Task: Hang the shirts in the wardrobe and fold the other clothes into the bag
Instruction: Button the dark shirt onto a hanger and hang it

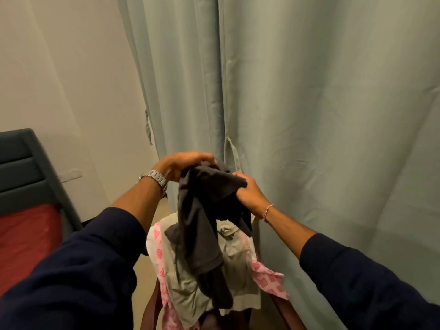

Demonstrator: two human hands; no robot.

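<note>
Two hands hold one dark grey garment (202,222) up in front of the person, above a heap of other clothes. The left hand (183,165) grips the bunched top of the garment from above, fingers curled over the cloth. The right hand (248,195) pinches a fold at the garment's right side, thumb on top and fingers beneath. The rest of the garment hangs down loose and crumpled, its lower end reaching the heap below; whether it is a shirt cannot be told.

The heap lies on a dark brown piece of furniture (152,313), only partly seen. It holds a pale olive garment (238,265) and a white cloth with pink print (267,281), which trails off to the right.

The left wrist bears a metal watch (154,178); the right wrist bears a thin red thread band (267,210). Both arms wear dark navy sleeves (78,270).

Behind the hands hangs a pale grey-green curtain (309,103). At left stand a cream wall (59,79) and a bed with a grey padded headboard (26,167) and red cover (26,241).
</note>
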